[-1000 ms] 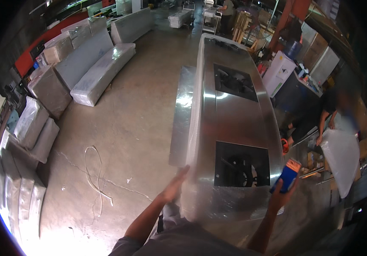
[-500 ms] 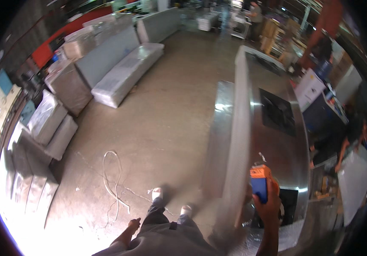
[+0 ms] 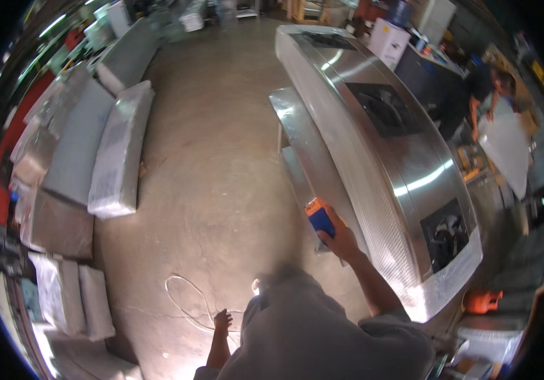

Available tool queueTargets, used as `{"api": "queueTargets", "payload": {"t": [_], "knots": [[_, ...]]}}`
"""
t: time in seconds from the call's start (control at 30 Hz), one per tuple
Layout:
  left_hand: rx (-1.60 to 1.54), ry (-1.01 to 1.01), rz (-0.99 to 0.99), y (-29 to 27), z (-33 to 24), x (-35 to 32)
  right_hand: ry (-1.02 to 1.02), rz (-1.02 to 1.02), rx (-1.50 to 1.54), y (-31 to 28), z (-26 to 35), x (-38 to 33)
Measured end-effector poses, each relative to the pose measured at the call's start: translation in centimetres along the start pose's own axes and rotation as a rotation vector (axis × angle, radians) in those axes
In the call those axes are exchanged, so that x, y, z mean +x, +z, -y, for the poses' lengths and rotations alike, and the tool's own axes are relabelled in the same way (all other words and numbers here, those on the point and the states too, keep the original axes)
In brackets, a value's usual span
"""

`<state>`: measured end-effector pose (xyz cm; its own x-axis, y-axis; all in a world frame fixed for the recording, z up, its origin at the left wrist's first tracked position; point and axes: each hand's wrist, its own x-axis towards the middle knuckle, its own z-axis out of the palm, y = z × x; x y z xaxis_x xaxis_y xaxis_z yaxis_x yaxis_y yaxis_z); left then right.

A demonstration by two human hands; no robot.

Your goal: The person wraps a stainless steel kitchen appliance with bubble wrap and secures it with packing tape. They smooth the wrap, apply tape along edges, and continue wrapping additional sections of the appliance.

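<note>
My right hand [image 3: 338, 237] is closed round a small orange and blue box-shaped thing [image 3: 321, 218], whose exact kind I cannot make out. It is held out over a long shiny metal shelf [image 3: 313, 152]. Beside the shelf, to the right, stands a long stainless steel hood [image 3: 382, 142] with dark openings along its face and clear wrap round its edge. My left hand [image 3: 223, 318] hangs low near my side with its fingers apart and nothing in it. It is above a pale hose or cable [image 3: 186, 282] looped on the floor.
Several wrapped long panels and boxes [image 3: 120, 152] line the left side. A person [image 3: 490, 88] bends over a pale sheet [image 3: 506, 149] at the right. An orange gas cylinder [image 3: 482, 302] stands near the hood's near end. A white carton [image 3: 388, 44] is farther back.
My view has turned to the right. The right hand, still holding the orange and blue thing, has gone from in front of the hood to over the shelf. My left hand's fingers now show apart.
</note>
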<state>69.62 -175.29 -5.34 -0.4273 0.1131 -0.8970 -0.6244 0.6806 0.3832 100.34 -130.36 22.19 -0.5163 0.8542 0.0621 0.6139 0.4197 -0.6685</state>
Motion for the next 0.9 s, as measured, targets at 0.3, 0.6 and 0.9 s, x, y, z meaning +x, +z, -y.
{"api": "queueTargets", "payload": {"t": [0.3,0.6,0.9], "knots": [[0.102,0.046,-0.009,-1.0,-20.2,8.5,0.37,-0.004,-0.249,10.7,-10.1,12.4],[0.724,0.036,0.319,11.5,-41.9,13.9,0.375,-0.157,-0.476,14.9,-16.0,22.3],[1.335,0.33,0.607,31.3,-59.3,16.9,0.613,-0.657,-0.203,16.3,-5.6,18.0]]}}
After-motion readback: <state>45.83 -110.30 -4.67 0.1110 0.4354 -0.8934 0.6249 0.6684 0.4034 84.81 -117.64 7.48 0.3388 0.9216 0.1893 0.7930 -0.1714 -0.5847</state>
